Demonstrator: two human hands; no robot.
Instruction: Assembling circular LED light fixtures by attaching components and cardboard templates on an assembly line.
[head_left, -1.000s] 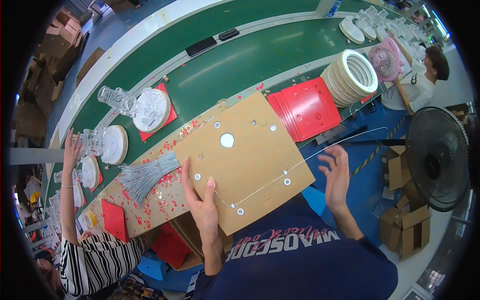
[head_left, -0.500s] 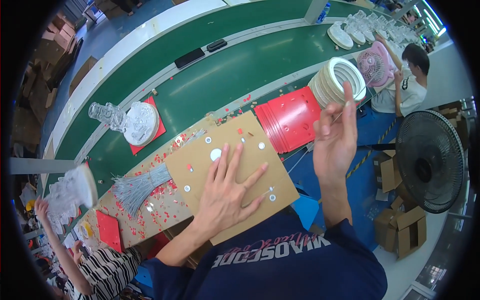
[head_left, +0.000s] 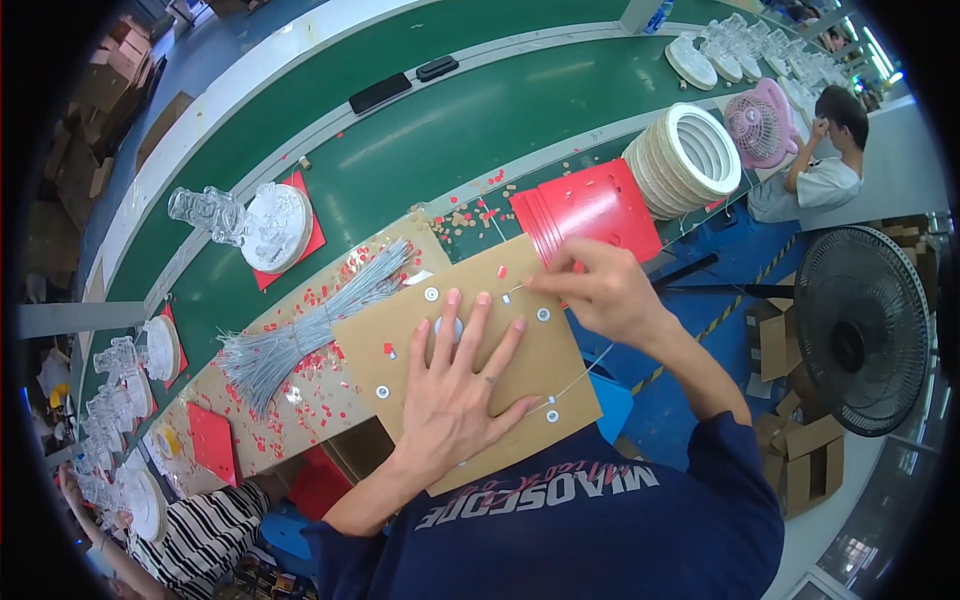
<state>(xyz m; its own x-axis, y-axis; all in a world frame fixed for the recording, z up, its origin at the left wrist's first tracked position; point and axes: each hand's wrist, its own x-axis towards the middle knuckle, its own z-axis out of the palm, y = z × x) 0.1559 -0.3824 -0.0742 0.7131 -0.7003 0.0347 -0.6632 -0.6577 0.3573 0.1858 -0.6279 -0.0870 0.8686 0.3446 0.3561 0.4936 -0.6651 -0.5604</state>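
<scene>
A tan square board lies in front of me, tilted at an angle, with small white round pieces and red scraps on it. My left hand is spread flat on the board, partly covering a larger white disc. Over the board's far right edge, my right hand pinches a thin wire between thumb and forefinger. That wire runs to a small white piece on the board. A second wire sticks up near the right edge.
Left of the board lies a bundle of grey wires among red scraps. Beyond are stacked red panels, white rings and a pink fan. A clear figure on a round base stands on the green belt. Co-workers sit on both sides.
My right hand has come down from its raised place to the board and pinches a wire there. The board has shifted slightly. At left, a co-worker's lifted clear figure is now lower.
</scene>
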